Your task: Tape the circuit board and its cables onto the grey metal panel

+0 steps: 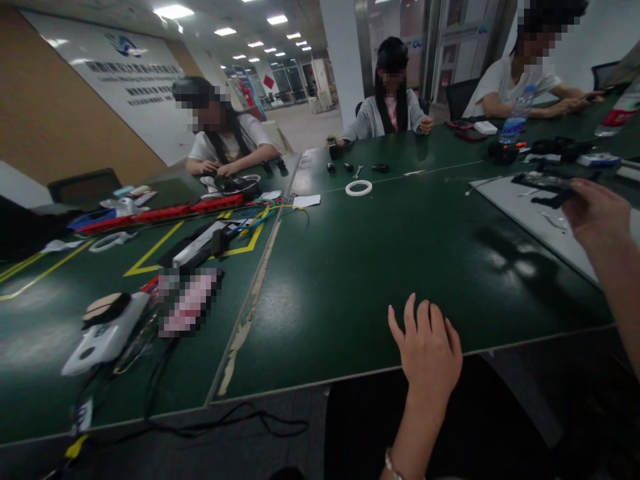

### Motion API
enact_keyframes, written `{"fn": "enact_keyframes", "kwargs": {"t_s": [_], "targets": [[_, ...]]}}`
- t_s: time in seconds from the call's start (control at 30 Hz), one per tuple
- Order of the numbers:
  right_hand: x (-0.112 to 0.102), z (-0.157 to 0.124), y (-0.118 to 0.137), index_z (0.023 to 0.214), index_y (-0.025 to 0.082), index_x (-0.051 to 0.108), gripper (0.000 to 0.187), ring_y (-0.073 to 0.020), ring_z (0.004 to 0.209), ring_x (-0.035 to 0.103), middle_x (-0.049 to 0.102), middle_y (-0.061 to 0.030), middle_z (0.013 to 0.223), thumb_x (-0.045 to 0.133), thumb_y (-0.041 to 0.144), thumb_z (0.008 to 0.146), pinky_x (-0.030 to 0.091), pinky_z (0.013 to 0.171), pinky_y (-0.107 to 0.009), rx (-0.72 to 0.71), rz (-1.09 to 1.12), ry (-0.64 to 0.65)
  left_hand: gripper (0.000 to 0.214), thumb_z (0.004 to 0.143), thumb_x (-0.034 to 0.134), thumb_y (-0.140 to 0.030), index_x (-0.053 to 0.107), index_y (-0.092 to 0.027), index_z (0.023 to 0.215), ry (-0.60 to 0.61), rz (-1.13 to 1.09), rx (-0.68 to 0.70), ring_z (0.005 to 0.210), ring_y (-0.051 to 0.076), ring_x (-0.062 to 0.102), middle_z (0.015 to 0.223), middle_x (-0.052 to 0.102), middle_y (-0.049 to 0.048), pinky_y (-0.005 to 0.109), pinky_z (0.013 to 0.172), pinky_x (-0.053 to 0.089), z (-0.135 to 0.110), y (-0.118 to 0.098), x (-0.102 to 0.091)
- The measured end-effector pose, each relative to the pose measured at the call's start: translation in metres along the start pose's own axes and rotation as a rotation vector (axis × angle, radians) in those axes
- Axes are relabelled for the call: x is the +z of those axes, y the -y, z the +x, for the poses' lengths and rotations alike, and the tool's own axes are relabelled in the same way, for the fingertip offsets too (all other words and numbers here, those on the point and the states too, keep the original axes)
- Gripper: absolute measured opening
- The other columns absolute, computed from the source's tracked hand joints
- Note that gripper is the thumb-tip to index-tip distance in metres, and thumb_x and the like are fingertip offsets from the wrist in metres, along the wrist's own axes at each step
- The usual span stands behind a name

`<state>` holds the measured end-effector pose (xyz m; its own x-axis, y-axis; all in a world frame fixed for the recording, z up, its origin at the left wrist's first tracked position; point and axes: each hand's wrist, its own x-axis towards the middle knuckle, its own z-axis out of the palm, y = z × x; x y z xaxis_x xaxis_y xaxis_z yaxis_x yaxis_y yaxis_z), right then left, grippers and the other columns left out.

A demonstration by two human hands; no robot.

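Black part (543, 183) is in my right hand (597, 210), which is clamped on its near end with thumb and fingers. It reaches out to the left of this hand, over a white board (500, 193); whether it touches the board, I cannot tell. Under and to the left of the same hand, a dark shadow falls on the green table (320, 287). Farther away from my right hand, and to its left, stands a clear bottle (520, 117) with a blue label.

My left hand (427, 350) holds nothing. It is palm down at the near edge of the table, its fingers a little apart and bent; I cannot tell if they rest on the surface. Well beyond this hand, slightly to its left, lies a white ring (359, 193), and just behind the ring there are a small wrench (358, 172) and a few small black things. Past them sits a person (393, 100) in a grey top. Well to the left of my left hand lie a pink flat thing (193, 303), which is blurred, and a white device (107, 337).
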<state>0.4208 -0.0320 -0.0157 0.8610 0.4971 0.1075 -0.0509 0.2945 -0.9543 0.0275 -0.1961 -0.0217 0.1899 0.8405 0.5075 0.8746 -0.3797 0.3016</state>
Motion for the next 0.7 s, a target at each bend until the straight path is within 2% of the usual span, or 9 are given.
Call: {"fn": "enact_keyframes", "kwargs": {"t_s": [0.1,0.2,0.33,0.47,0.6,0.7], "targets": [[0.013,-0.043,-0.014,0.1,0.012,0.071,0.032,-0.0076,0.072,0.061,0.064,-0.0095,0.103,0.074,0.012,0.068,0.048,0.057,-0.013,0.111,0.039,0.177,0.023,0.09,0.05,-0.024,0.063,-0.019,0.108,-0.019,-0.005,0.015,0.124,0.027,0.051,0.115,0.067,0.0059,0.062,0.11,0.031,-0.003,0.003,0.004],[0.025,-0.074,-0.02,0.101,0.013,0.071,0.037,-0.0117,0.083,0.063,0.065,-0.0094,0.104,0.079,0.019,0.065,0.052,0.069,-0.017,0.134,-0.009,0.393,0.023,0.092,0.049,-0.025,0.063,-0.019,0.109,-0.01,0.006,0.029,0.125,0.026,0.051,0.117,0.066,0.006,0.062,0.109,0.032,-0.004,0.005,0.004],[0.036,-0.098,-0.017,0.106,0.017,0.07,0.044,-0.0133,0.093,0.061,0.064,-0.0088,0.11,0.081,0.031,0.066,0.05,0.072,-0.016,0.153,-0.156,0.734,0.024,0.092,0.047,-0.025,0.062,-0.019,0.111,-0.004,0.015,0.024,0.127,0.026,0.049,0.118,0.065,0.0065,0.062,0.111,0.03,-0.005,0.004,0.003],[0.042,-0.118,-0.009,0.111,0.021,0.067,0.043,-0.0135,0.098,0.06,0.062,-0.0073,0.116,0.076,0.039,0.074,0.048,0.074,-0.016,0.2,-0.292,1.023,0.025,0.092,0.048,-0.025,0.061,-0.019,0.112,-0.014,0.007,0.039,0.128,0.026,0.048,0.119,0.065,0.0059,0.061,0.113,0.027,-0.005,0.004,0.005],[0.051,-0.134,-0.007,0.116,0.022,0.064,0.043,-0.0162,0.104,0.059,0.061,-0.0056,0.117,0.067,0.046,0.081,0.049,0.09,-0.026,0.141,-0.433,1.279,0.028,0.092,0.049,-0.026,0.06,-0.019,0.116,-0.019,0.028,0.048,0.129,0.026,0.047,0.123,0.063,0.0067,0.06,0.113,0.028,-0.005,0.005,0.006],[0.058,-0.141,-0.015,0.12,0.023,0.061,0.043,-0.0188,0.112,0.057,0.06,-0.0047,0.121,0.06,0.047,0.085,0.044,0.102,-0.035,-0.011,-0.501,1.33,0.029,0.091,0.049,-0.026,0.06,-0.019,0.117,-0.02,0.044,0.054,0.129,0.027,0.047,0.125,0.062,0.0079,0.06,0.111,0.03,-0.005,0.005,0.007]]}}
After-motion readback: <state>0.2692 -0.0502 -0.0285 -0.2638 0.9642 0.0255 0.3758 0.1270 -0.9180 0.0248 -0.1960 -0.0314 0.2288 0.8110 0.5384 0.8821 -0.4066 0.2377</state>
